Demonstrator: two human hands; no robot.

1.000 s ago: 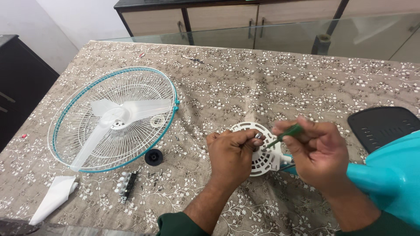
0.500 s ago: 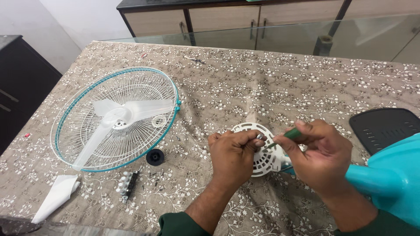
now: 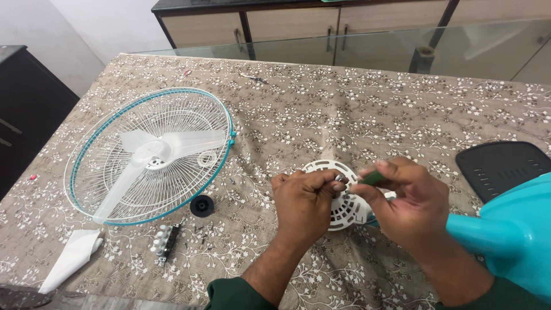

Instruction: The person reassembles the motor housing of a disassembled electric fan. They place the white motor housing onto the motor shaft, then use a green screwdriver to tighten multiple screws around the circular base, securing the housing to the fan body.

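Observation:
My left hand (image 3: 304, 204) pinches a small metal screw (image 3: 338, 178) against a white round vented fan motor cover (image 3: 344, 206). My right hand (image 3: 404, 201) grips a green-handled screwdriver (image 3: 372, 177), its tip pointing at the screw. The cover sits at the end of the teal fan body (image 3: 508, 229), which lies at the right. Both hands hide much of the cover.
A white and teal fan grille (image 3: 103, 149) with white blades (image 3: 172, 143) in it lies at the left. Near it are a black knob (image 3: 202, 205), a switch strip (image 3: 165, 242) and a folded white paper (image 3: 72, 258). A black vented panel (image 3: 499, 166) lies at right.
My right hand has slid left along the screwdriver, bringing it closer to the screw. The left hand has stayed put on the cover.

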